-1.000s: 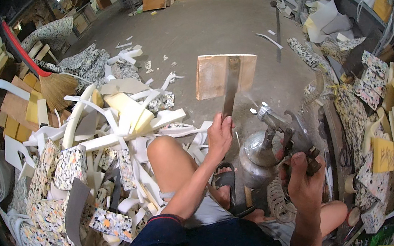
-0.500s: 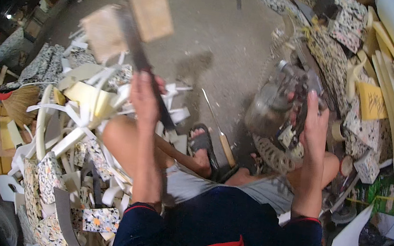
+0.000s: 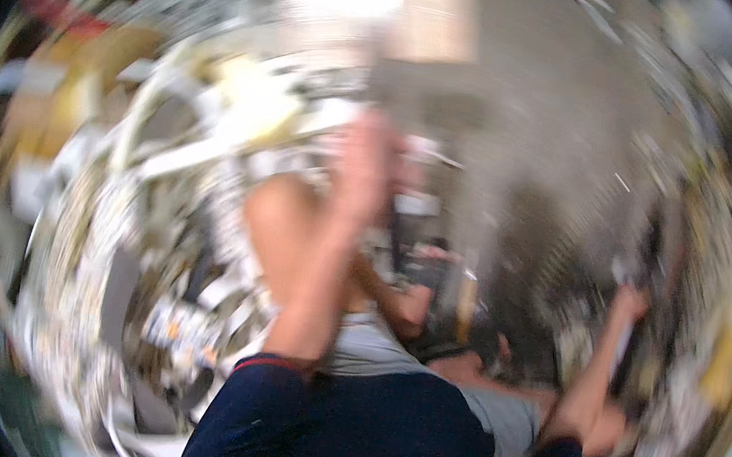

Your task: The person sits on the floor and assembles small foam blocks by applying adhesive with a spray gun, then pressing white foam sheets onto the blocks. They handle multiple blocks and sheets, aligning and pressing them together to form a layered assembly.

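The whole picture is smeared by motion. My left hand (image 3: 366, 159) is closed around a long dark strip (image 3: 398, 228), whose lower end shows below the fist. Beyond that hand, pale tan flat pieces (image 3: 438, 14) lie at the strip's far end; how they meet it is blurred. Out to the right, my right hand (image 3: 632, 303) looks closed, next to a dark upright shape (image 3: 654, 234) that I cannot make out. A wooden tool handle (image 3: 467, 302) is on the floor near my feet.
White and cream foam offcuts (image 3: 243, 106) are heaped on the left, with a speckled foam piece (image 3: 182, 329) nearer me. A blurred coiled hose (image 3: 557, 254) lies on the grey floor (image 3: 532, 93) at right. Yellow pieces (image 3: 725, 368) and more scraps line the right edge.
The view has swung to the right and blurred. My right hand, earlier up by a dark tool and a clear bottle, is now lower and farther right. My left hand still grips the strip.
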`<move>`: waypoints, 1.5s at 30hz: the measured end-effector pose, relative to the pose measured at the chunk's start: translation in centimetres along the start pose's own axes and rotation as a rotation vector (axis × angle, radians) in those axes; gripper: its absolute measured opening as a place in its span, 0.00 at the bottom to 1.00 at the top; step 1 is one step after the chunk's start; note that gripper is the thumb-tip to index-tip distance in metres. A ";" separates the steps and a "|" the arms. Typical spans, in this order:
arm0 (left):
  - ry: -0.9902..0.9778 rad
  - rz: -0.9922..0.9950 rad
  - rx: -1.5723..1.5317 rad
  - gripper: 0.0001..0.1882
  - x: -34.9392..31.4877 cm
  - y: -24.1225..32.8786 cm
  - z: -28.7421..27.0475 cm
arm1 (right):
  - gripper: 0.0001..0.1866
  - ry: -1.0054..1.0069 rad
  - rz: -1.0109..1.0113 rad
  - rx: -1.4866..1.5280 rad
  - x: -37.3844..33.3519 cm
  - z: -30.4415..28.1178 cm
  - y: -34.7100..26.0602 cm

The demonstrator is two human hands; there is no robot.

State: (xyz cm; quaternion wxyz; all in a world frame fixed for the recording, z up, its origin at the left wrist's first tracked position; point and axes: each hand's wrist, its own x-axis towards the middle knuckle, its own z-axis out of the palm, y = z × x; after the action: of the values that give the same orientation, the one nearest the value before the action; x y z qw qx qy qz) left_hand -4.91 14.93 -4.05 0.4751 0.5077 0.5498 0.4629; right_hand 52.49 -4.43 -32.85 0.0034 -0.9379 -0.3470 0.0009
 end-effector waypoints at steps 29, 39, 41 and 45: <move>-0.309 0.412 -0.618 0.10 -8.8 7.8 4.4 | 0.24 -0.924 -0.315 0.992 -17.3 -10.3 -33.7; -0.154 0.408 -0.754 0.14 -9.2 9.6 1.4 | 0.20 -1.198 -0.661 0.760 -24.5 -9.9 -47.0; -0.141 0.371 -0.805 0.14 -9.0 9.7 1.0 | 0.20 -1.234 -0.651 0.754 -24.8 -9.2 -47.2; -0.108 0.360 -0.829 0.13 -9.2 9.3 1.3 | 0.20 -1.317 -0.613 0.739 -24.4 -7.2 -46.4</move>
State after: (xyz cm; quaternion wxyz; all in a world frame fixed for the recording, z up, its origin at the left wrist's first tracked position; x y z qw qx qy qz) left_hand -2.21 6.31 5.45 0.5781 0.3854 0.1956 0.6921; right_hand 3.80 14.82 -25.34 0.1081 -0.5465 -0.4964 0.6658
